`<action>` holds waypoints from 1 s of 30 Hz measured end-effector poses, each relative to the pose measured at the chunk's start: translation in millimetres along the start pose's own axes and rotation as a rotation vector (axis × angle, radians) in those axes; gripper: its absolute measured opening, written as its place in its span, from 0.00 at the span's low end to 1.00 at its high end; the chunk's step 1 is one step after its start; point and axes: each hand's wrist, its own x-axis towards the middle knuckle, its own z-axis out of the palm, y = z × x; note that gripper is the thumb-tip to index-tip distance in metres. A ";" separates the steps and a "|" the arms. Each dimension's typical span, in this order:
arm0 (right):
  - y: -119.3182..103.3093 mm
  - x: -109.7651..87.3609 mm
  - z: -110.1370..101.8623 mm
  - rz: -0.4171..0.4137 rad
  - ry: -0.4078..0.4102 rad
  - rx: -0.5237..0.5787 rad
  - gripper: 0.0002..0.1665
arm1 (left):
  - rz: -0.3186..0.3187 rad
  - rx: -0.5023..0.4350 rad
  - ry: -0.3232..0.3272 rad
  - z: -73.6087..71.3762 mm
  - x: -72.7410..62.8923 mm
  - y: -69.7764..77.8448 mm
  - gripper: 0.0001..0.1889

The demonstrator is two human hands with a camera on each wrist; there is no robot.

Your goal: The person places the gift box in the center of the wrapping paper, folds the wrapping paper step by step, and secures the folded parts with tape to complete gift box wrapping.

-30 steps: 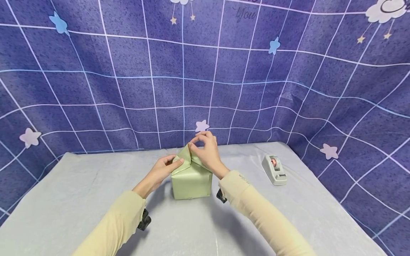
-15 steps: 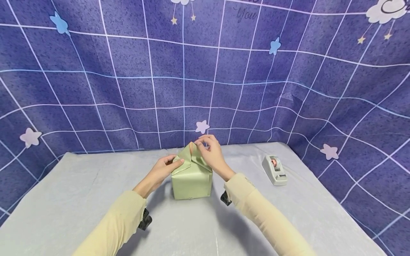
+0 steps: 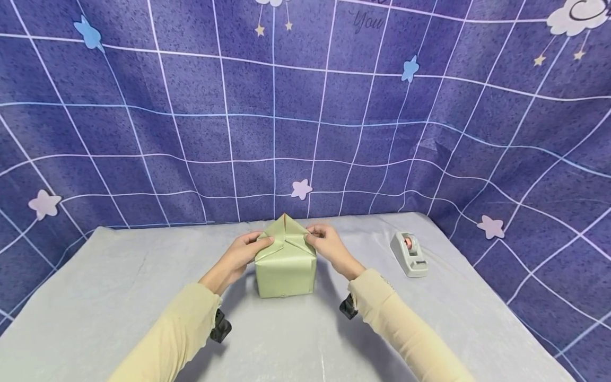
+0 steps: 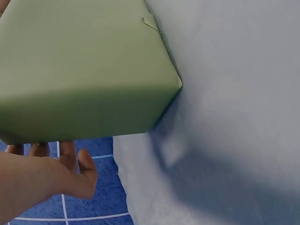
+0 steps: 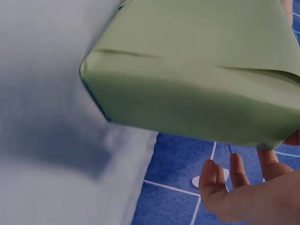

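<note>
A box wrapped in shiny light green paper [image 3: 286, 277] stands on the grey cloth-covered table, its paper folded to a peak on top with a narrow slit at the tip. At its upper left corner my left hand [image 3: 237, 257] grips the paper, thumb on top and fingers at the side. My right hand [image 3: 332, 249] pinches the upper right edge, thumb on the near side of the fold. In the left wrist view the green box [image 4: 84, 61] hides part of the left fingers. The right wrist view shows a seam along the box [image 5: 187, 93], with several right fingers spread below it.
A white tape dispenser [image 3: 409, 254] stands on the table [image 3: 157, 265] to the right of the box. Behind the table hangs a blue curtain [image 3: 191, 132] with a white grid and stars. Black wrist cameras sit under both cuffs.
My right hand has let go of the peak and moved down and right to the box's upper right edge. The peak's two sides stand closer together. My left hand stays in place.
</note>
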 end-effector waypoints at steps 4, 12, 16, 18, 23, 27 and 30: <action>1.1 0.0 0.9 0.034 -0.016 0.071 0.11 | -0.042 -0.059 -0.004 0.1 -0.8 2.8 0.24; 1.6 0.1 -0.3 0.082 -0.037 0.113 0.08 | -0.037 -0.079 -0.035 -2.5 -0.9 1.2 0.31; 1.9 0.4 -0.3 0.088 -0.036 0.111 0.08 | -0.004 -0.081 -0.087 -5.1 0.1 -1.4 0.29; 2.6 0.9 -0.1 0.087 -0.034 0.113 0.09 | 0.005 -0.116 -0.110 -6.2 0.4 -2.1 0.27; 4.9 2.0 0.7 0.088 -0.033 0.126 0.09 | 0.020 -0.189 -0.100 -7.8 0.6 -3.3 0.26; 4.8 1.2 1.2 0.080 -0.035 0.136 0.09 | 0.055 -0.162 -0.071 -7.1 -0.2 -3.7 0.24; 4.7 0.6 1.2 0.074 -0.037 0.141 0.10 | 0.082 -0.148 -0.061 -6.5 -0.6 -4.5 0.23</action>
